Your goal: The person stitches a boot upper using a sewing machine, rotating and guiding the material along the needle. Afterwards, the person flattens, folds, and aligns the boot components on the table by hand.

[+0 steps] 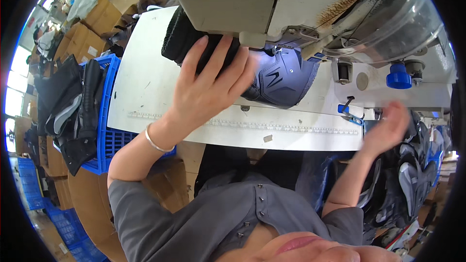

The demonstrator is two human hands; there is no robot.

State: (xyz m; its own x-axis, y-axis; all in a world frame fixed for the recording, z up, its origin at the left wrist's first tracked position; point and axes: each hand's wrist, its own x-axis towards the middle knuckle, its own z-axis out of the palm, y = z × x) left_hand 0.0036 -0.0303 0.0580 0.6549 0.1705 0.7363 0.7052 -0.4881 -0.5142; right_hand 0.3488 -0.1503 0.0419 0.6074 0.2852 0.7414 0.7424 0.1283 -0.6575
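A knee pad lies under the sewing machine head (228,0) on the white table. Its stiff grey-blue cap (286,80) bears a dark raised pattern and has a stitched edge, while its black padded fabric (182,36) bunches up on the left. My left hand (208,82), with a pale bangle at the wrist, grips this black fabric, its fingers bent over it just left of the needle area. The thumb is hard to make out. My right hand (391,123) is off the knee pad, in the air by the table's right edge. Motion blurs its fingers.
A ruler strip (281,126) runs along the table's (145,77) near edge. Small blue-handled thread snips (350,115) lie at the right. Left of the table, a blue crate (108,116) holds black pieces. Stacked pads (410,179) are at the right; cardboard boxes (80,41) stand behind left.
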